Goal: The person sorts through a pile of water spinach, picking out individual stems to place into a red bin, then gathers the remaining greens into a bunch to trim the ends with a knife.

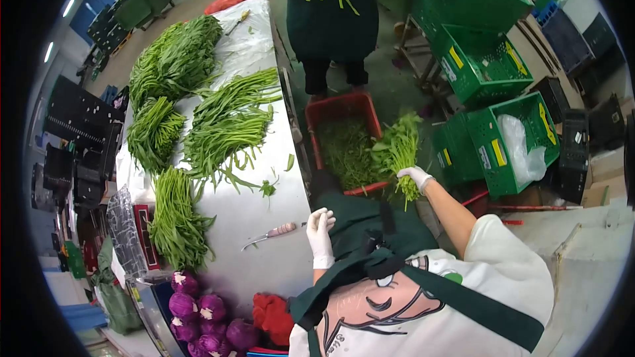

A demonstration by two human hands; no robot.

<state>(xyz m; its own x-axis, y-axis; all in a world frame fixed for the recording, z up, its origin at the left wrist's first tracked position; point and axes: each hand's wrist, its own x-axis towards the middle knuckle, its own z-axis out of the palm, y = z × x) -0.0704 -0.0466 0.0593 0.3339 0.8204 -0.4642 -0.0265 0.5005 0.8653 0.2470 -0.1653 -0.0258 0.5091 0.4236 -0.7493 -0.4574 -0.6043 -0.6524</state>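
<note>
By red bin, greens in R grip

Worn on the head, facing forward and steeply down over the wearer's own shirt front. Looks from above and behind the left fingers and right fingers, near enough to show both around mid-view. Reaches left of them along the tabletop, right to green crates, and well beyond to another person; bends wide, rounding off into black corners.

table left | greens, knife on it (cabbages nearer) | tub middle | crates right
</note>
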